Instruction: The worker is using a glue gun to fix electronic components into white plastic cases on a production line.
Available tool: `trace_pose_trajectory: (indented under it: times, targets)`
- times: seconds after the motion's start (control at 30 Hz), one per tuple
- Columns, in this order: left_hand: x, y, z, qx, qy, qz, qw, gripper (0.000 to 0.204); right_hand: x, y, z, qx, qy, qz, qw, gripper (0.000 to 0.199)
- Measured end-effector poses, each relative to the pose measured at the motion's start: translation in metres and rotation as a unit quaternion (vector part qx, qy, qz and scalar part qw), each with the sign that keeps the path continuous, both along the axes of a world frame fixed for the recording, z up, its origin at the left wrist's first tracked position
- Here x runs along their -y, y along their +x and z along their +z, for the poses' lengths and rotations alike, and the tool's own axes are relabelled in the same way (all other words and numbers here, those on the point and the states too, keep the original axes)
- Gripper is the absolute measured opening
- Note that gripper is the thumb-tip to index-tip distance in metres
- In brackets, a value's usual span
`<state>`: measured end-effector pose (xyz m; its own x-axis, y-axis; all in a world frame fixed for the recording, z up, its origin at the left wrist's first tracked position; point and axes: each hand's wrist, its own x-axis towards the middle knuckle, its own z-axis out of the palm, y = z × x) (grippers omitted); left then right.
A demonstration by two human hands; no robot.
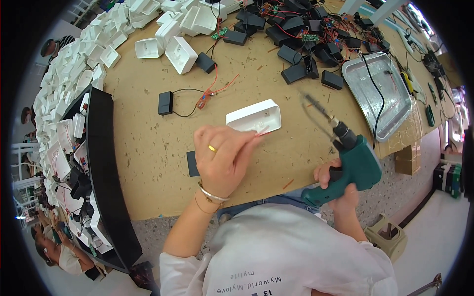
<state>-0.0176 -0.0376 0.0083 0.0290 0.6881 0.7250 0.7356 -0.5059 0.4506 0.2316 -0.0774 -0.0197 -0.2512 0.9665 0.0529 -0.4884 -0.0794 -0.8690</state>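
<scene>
left hand [220, 158]: i see it in the middle of the frame, fingers pinched on the near edge of the white plastic case [254, 117].
white case: lies open side up on the brown table [148, 148], just above my left hand.
right hand [338, 185]: lower right, wrapped tight around the green electric screwdriver [348, 163], tip up off the table.
black box with wires [166, 103]: left of the case, apart.
metal tray [380, 93]: upper right.
</scene>
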Motion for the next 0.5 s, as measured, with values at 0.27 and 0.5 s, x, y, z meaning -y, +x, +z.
trace_pose_trajectory:
  times: [0.27, 0.5]
  targets:
    - [0.025, 0.015, 0.024, 0.067, -0.096, -0.180, 0.977, 0.020, -0.011, -0.035, 0.067, 0.188, 0.048, 0.074, 0.978, 0.041]
    - [0.031, 0.015, 0.026, 0.002, -0.066, -0.217, 0.974, 0.020, -0.009, -0.048, 0.067, 0.230, 0.003, 0.038, 0.973, 0.017]
